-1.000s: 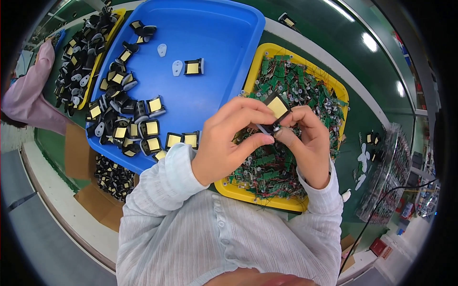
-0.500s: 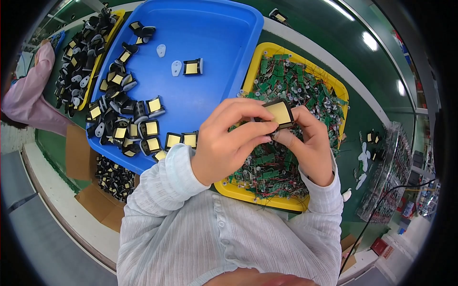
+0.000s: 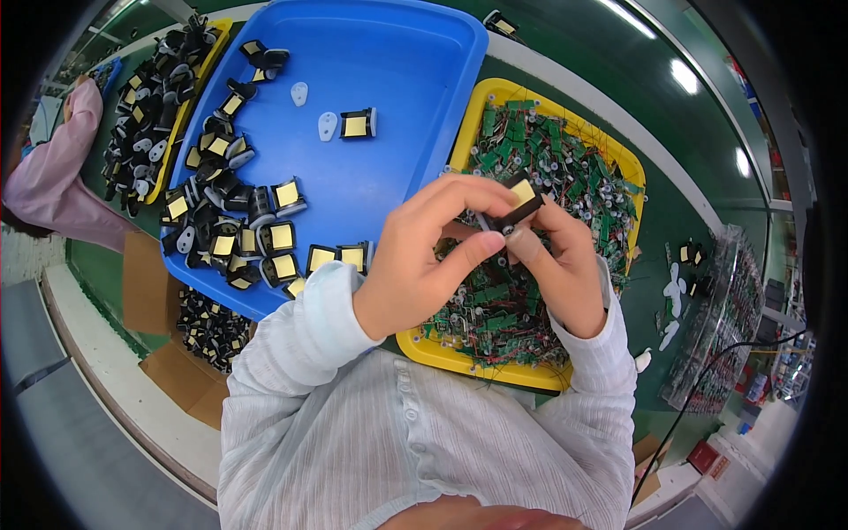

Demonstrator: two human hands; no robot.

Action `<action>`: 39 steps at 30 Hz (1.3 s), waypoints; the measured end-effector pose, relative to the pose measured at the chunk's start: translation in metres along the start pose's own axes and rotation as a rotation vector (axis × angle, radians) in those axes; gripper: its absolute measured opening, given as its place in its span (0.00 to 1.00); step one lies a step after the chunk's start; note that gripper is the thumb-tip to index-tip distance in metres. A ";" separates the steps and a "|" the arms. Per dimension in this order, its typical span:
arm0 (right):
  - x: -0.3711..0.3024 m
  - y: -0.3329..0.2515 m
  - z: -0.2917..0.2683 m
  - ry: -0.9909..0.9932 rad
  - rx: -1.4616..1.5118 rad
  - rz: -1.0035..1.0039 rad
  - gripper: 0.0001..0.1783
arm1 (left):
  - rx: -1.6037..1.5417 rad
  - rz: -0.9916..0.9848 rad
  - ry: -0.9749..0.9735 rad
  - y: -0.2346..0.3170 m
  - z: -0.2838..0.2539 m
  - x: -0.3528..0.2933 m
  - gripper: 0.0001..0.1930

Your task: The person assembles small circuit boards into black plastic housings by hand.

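- Held part (image 3: 525,209): no readable text.
- Blue tray (image 3: 389,62): no readable sign or number.
- Green boards (image 3: 515,132): any print too small to read.
- Items at far right (image 3: 756,386): too small and blurred to read.

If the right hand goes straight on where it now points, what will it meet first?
The right hand would first meet the black plastic part with a yellow pad at its fingertips; then probably the left hand, though depth is unclear.

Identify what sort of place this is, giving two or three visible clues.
Probably an electronics assembly workshop: a yellow plastic tray heaped with green circuit boards and wires, a blue plastic tray holding many similar black housings, and a co-worker's pink sleeve nearby.
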State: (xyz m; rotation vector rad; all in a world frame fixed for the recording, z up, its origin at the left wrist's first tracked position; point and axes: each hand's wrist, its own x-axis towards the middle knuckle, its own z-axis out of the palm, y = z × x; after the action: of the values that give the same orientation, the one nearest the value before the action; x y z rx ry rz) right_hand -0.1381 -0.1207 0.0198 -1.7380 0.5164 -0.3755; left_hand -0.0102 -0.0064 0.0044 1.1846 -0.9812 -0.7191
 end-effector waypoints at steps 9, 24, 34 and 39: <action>-0.004 -0.010 0.005 -0.111 0.085 0.043 0.06 | -0.251 -0.122 -0.011 -0.002 0.000 0.000 0.08; -0.011 -0.013 0.008 -0.014 -0.116 -0.083 0.08 | 0.222 0.220 0.063 -0.001 -0.002 -0.002 0.07; -0.009 -0.011 -0.001 -0.052 0.059 -0.065 0.07 | 0.262 0.209 0.077 -0.002 -0.015 0.001 0.18; -0.008 -0.014 -0.002 0.003 0.214 0.007 0.07 | 0.322 0.154 -0.030 0.001 -0.020 0.002 0.13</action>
State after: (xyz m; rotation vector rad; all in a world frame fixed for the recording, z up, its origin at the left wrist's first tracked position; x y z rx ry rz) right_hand -0.1444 -0.1154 0.0346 -1.5288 0.4667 -0.4138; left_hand 0.0086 0.0002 0.0042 1.3608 -1.2315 -0.4675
